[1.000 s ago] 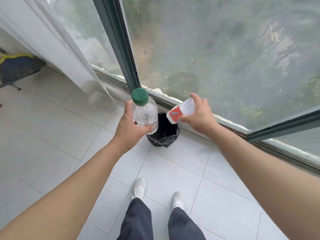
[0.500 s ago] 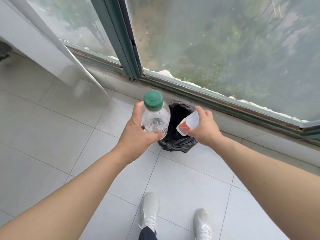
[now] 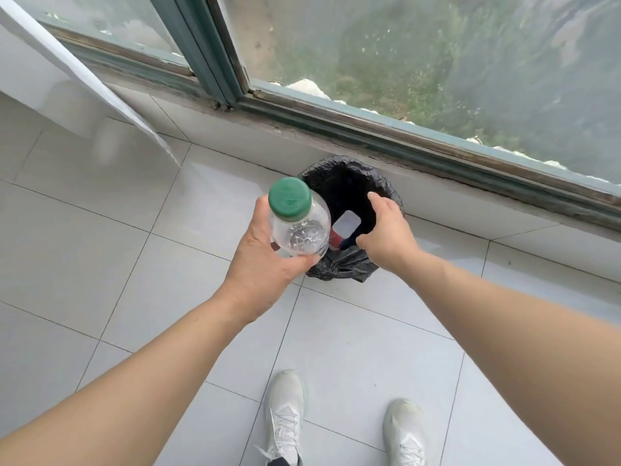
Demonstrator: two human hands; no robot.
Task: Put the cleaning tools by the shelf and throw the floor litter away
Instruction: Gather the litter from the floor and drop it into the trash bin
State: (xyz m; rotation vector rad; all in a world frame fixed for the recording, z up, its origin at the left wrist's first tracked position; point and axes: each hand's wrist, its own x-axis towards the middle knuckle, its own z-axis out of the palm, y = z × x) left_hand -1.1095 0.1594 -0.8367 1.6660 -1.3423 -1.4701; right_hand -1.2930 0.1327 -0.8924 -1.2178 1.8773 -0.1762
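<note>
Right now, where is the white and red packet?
In the head view the packet shows inside the mouth of the black-bagged bin under the window frame, between the bottle in the left hand and the open right hand.

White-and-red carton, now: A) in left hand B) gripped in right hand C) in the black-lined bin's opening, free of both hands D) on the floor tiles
C: the carton shows within the rim of the bin, the right hand is open over it, and the left hand grips only the bottle.
</note>
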